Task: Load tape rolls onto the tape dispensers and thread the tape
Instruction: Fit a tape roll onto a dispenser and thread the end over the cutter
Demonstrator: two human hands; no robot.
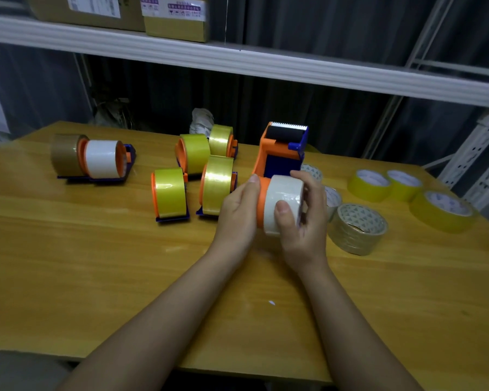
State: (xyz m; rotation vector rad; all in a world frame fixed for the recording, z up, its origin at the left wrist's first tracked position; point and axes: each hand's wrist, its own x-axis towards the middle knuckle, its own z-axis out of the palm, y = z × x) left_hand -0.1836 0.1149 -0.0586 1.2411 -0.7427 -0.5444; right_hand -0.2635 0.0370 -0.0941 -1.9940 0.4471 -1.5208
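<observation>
Labels on cardboard boxes [175, 16] on shelf: print blurred, unreadable. No other legible text.

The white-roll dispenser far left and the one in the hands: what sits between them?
In the head view, four dispensers loaded with yellow tape stand clustered on the table between the white-roll dispenser and the held dispenser.

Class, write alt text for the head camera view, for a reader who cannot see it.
Two hands fit a white tape roll onto an orange dispenser on a wooden table; the left hand steadies the dispenser and the right hand grips the roll. Loaded dispensers lie to the left, spare rolls to the right.
</observation>
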